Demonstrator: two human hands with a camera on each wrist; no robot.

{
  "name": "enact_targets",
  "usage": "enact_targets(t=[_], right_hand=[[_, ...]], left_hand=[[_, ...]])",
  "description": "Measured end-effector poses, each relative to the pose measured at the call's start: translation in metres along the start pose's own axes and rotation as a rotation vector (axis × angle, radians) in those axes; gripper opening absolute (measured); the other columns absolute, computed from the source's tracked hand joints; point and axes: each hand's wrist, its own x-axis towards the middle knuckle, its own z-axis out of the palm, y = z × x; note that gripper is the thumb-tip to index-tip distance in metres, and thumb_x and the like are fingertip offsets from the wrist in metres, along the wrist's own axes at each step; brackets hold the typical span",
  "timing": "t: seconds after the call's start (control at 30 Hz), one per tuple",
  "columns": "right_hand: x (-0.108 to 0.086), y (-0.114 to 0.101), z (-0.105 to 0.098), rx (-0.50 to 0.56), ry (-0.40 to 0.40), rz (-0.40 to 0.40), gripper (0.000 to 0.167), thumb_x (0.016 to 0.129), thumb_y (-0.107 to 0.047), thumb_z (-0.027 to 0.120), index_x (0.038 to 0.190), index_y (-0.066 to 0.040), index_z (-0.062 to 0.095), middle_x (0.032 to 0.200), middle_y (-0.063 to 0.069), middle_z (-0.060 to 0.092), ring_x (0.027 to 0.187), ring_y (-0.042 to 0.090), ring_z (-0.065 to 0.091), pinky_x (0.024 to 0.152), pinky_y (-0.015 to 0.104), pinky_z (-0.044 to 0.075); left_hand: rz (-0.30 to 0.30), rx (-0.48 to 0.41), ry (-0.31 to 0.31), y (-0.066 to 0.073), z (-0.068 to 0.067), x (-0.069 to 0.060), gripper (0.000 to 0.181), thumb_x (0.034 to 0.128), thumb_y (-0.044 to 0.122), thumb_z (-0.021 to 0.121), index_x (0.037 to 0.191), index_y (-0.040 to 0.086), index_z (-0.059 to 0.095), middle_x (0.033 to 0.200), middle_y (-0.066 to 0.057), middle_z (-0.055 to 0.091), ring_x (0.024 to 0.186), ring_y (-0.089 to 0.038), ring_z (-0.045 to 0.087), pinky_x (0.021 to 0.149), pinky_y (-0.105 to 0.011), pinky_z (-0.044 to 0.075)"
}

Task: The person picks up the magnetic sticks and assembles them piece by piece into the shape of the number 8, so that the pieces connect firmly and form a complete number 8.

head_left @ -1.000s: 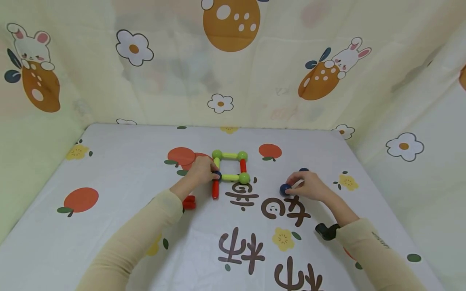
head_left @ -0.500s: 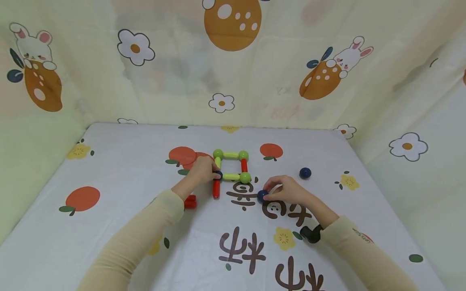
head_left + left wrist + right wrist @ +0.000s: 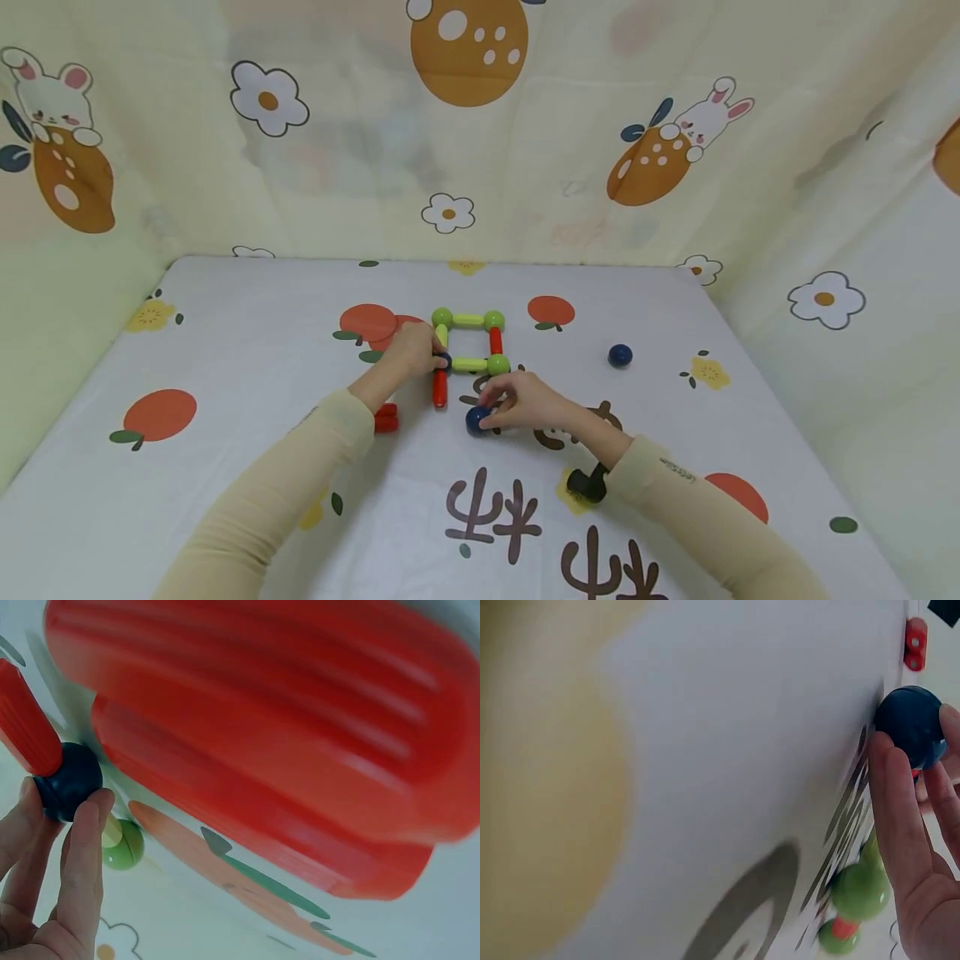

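At the near left corner of a square of rods and balls, my left hand (image 3: 405, 352) pinches a dark blue ball (image 3: 69, 782). A red rod (image 3: 440, 388) sticks out from that ball toward me. The square's other corners are green balls (image 3: 498, 364), joined by yellow-green rods (image 3: 469, 320) and one red rod (image 3: 496, 341) on the right side. My right hand (image 3: 531, 402) holds another blue ball (image 3: 911, 726) between thumb and fingers, low over the table, to the right of the protruding rod's end and apart from it.
A third blue ball (image 3: 620, 356) lies on the right of the table. Two loose red rods (image 3: 386, 417) lie side by side by my left sleeve. A patterned cloth (image 3: 337, 167) hangs behind and beside the table.
My right hand has carried its blue ball leftward across the table, leaving the third ball behind. The left hand stays on the corner ball.
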Motion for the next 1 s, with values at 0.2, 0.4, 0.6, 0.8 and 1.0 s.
enact_targets(t=[0.2, 0.4, 0.6, 0.8, 1.0], right_hand=[[0.013, -0.01, 0.013, 0.008, 0.002, -0.05, 0.022, 0.076, -0.011, 0.074, 0.094, -0.002, 0.063, 0.091, 0.005, 0.063, 0.07, 0.015, 0.062, 0.06, 0.025, 0.051], [0.025, -0.02, 0.029, -0.033, 0.066, -0.096, 0.022, 0.074, -0.009, 0.075, 0.092, -0.003, 0.063, 0.09, 0.004, 0.063, 0.072, 0.012, 0.063, 0.065, 0.021, 0.051], [0.031, -0.029, 0.039, -0.055, 0.083, -0.091, 0.023, 0.074, -0.008, 0.075, 0.092, -0.003, 0.061, 0.09, 0.004, 0.062, 0.074, 0.014, 0.063, 0.067, 0.02, 0.05], [0.03, -0.033, 0.04, -0.057, 0.091, -0.092, 0.024, 0.073, -0.007, 0.076, 0.091, -0.002, 0.061, 0.088, 0.005, 0.062, 0.073, 0.015, 0.062, 0.065, 0.019, 0.05], [0.03, -0.035, 0.042, -0.065, 0.092, -0.091, 0.023, 0.073, -0.005, 0.076, 0.089, -0.001, 0.06, 0.086, 0.005, 0.06, 0.073, 0.016, 0.062, 0.065, 0.018, 0.049]], left_hand=[[-0.005, 0.007, 0.005, 0.0, 0.0, 0.0, 0.026, 0.0797, 0.016, 0.071, 0.103, 0.003, 0.07, 0.091, -0.007, 0.064, 0.079, -0.017, 0.053, 0.071, -0.025, 0.048], [0.004, 0.018, 0.012, -0.001, -0.001, 0.0, 0.026, 0.0789, 0.017, 0.072, 0.101, 0.004, 0.071, 0.089, -0.005, 0.063, 0.078, -0.016, 0.053, 0.068, -0.023, 0.047], [-0.006, 0.019, 0.006, 0.002, -0.002, -0.002, 0.025, 0.0783, 0.017, 0.073, 0.1, 0.005, 0.071, 0.09, -0.006, 0.06, 0.081, -0.017, 0.054, 0.07, -0.024, 0.048], [0.001, 0.02, 0.014, 0.002, -0.003, -0.003, 0.024, 0.0778, 0.017, 0.073, 0.099, 0.004, 0.072, 0.088, -0.006, 0.059, 0.081, -0.017, 0.054, 0.071, -0.025, 0.049], [0.022, 0.014, 0.027, 0.0, -0.002, -0.004, 0.023, 0.0769, 0.016, 0.074, 0.096, 0.004, 0.072, 0.087, -0.005, 0.059, 0.08, -0.016, 0.054, 0.07, -0.024, 0.048]])
